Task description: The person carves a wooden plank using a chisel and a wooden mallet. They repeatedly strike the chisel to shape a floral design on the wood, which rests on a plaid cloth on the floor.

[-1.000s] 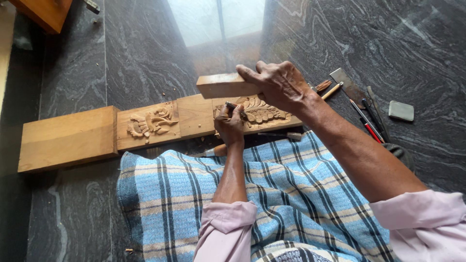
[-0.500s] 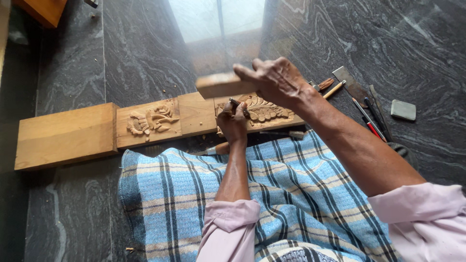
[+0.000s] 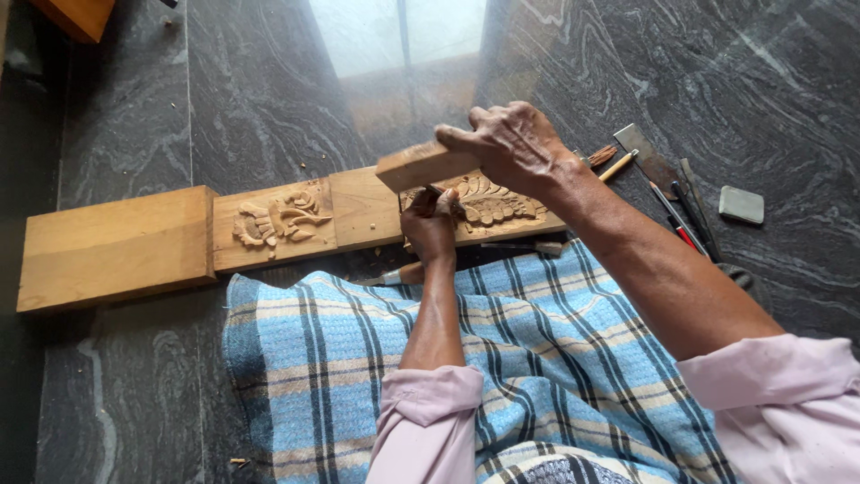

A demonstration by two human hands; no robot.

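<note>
A long wooden plank (image 3: 358,211) with two carved floral reliefs lies across the dark stone floor. My left hand (image 3: 430,224) is closed around a chisel whose tip rests on the right-hand carving (image 3: 497,204); the chisel is mostly hidden by my fingers. My right hand (image 3: 511,143) grips a rectangular wooden block (image 3: 421,166), held just above the chisel's end like a mallet. The left carving (image 3: 279,218) is uncovered.
A thicker plain wooden block (image 3: 112,246) lies at the plank's left end. Several chisels and pencils (image 3: 667,193) and a grey sharpening stone (image 3: 742,204) lie on the floor at right. A blue plaid cloth (image 3: 358,358) covers my lap.
My right hand has brought the wooden block down and to the right, closer to the chisel's end. The left hand has stayed on the right carving.
</note>
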